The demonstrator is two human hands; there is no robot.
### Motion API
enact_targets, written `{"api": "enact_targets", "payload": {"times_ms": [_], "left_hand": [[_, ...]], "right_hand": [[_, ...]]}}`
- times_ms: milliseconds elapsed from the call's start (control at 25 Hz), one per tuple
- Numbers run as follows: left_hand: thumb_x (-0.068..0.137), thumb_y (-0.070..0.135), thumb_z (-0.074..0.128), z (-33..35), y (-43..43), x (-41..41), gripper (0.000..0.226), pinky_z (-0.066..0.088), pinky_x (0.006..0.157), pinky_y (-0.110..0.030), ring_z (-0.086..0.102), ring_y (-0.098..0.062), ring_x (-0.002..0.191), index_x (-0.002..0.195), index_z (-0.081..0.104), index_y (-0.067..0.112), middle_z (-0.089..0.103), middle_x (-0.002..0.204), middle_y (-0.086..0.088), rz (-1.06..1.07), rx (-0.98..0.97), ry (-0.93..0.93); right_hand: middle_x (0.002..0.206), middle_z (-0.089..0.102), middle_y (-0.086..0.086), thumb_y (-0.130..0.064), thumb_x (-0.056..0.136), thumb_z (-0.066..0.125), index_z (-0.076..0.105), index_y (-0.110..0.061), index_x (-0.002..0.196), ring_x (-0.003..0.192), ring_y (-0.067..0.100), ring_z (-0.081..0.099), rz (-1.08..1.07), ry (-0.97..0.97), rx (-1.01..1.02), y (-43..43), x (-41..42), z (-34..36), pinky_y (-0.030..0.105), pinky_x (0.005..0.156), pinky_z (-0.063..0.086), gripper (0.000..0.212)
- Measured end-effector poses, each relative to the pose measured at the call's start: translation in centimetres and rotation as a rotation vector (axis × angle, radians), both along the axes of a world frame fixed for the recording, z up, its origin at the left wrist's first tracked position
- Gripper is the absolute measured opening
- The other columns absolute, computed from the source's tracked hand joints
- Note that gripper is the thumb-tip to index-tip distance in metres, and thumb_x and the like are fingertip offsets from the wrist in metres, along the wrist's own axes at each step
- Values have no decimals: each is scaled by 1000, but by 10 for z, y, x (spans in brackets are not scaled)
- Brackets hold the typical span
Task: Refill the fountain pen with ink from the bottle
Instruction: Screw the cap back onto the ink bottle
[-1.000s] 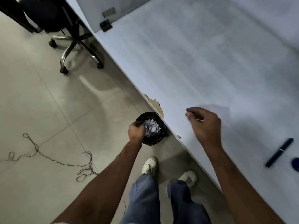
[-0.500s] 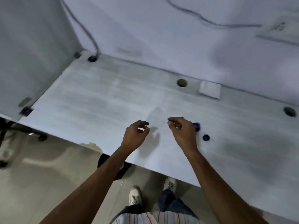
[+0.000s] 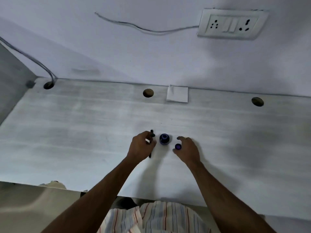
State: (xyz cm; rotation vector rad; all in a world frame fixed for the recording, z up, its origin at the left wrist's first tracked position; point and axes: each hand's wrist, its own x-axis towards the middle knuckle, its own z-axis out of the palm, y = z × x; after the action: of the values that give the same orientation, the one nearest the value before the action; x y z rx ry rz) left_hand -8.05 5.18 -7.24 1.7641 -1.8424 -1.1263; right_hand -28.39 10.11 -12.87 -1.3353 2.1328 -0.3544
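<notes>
Seen from above: a pale grey worktop (image 3: 84,132) against a wall, with a person's two bare forearms reaching in over its near edge.

At the far left corner a cable drops through a round hole (image 3: 48,85). Near the middle of the worktop, the left hand (image 3: 140,146) has its fingers curled round a slim black fountain pen (image 3: 152,132). The pen points away from the person, and its ends show above and below the fist. Whether the nib is bared cannot be told.

Just right of the pen, apart from the hand, the small blue ink bottle (image 3: 164,139) stands upright with its mouth open. Right again lies the blue cap (image 3: 177,146). The right hand (image 3: 187,149) arches loosely about the cap, thumb beside it; whether it actually grips cannot be told.

Along the far edge lie a second hole (image 3: 148,93), a folded white paper (image 3: 177,94) and a third hole (image 3: 257,101). A socket plate (image 3: 230,24) is fixed to the wall above.

The step in hand seems to be work between pen and open bottle. It would go best with the right hand steadying the bottle's base while the pen comes down straight into the mouth, since a sideways brush could tip the ink.

The bottle stands well clear of every edge. Wide stretches of worktop lie to left and right, and the only tight spot is between the two hands.
</notes>
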Motion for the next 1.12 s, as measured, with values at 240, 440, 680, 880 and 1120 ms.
{"api": "enact_targets", "payload": {"times_ms": [240, 440, 680, 880, 1120], "left_hand": [[81, 3, 75, -6, -7, -5, 44, 60, 70, -30, 69, -6, 85, 120, 70, 22, 70, 108, 6, -207, -53, 162], [82, 7, 78, 2, -27, -15, 27, 54, 70, -14, 72, -9, 86, 108, 77, 13, 74, 96, 5, -362, -158, 189], [79, 7, 74, -6, -57, -28, 32, 50, 75, -22, 69, -20, 88, 111, 75, 13, 73, 103, -3, -482, -172, -179], [88, 16, 63, -6, -60, -49, 14, 36, 66, -23, 65, -24, 87, 96, 74, 12, 66, 96, -7, -654, -131, -369], [93, 34, 61, -9, -63, -61, 28, 36, 60, -29, 52, -20, 69, 80, 61, 9, 54, 78, -4, -592, -144, -573]], "right_hand": [[84, 76, 9, -12, 79, 82, 73, -8, 99, 75, 20, 70, -492, -791, -122, -7, 9, 23, 34, 71, 58, 23], [88, 78, 12, -20, 84, 79, 73, -11, 101, 73, 22, 71, -493, -987, -185, -6, 25, 44, 33, 69, 59, 20], [139, 56, -8, -9, 73, 81, 52, -24, 140, 116, 13, 57, -70, -321, -132, -23, 17, -2, 30, 97, 51, 74], [99, 76, -7, -21, 71, 84, 72, -23, 106, 89, 9, 67, -22, -286, -186, -36, 27, -5, 28, 81, 54, 37], [84, 77, -3, -22, 73, 83, 74, -22, 95, 76, 12, 67, -33, -277, -191, -37, 29, -3, 34, 75, 57, 24]]}}
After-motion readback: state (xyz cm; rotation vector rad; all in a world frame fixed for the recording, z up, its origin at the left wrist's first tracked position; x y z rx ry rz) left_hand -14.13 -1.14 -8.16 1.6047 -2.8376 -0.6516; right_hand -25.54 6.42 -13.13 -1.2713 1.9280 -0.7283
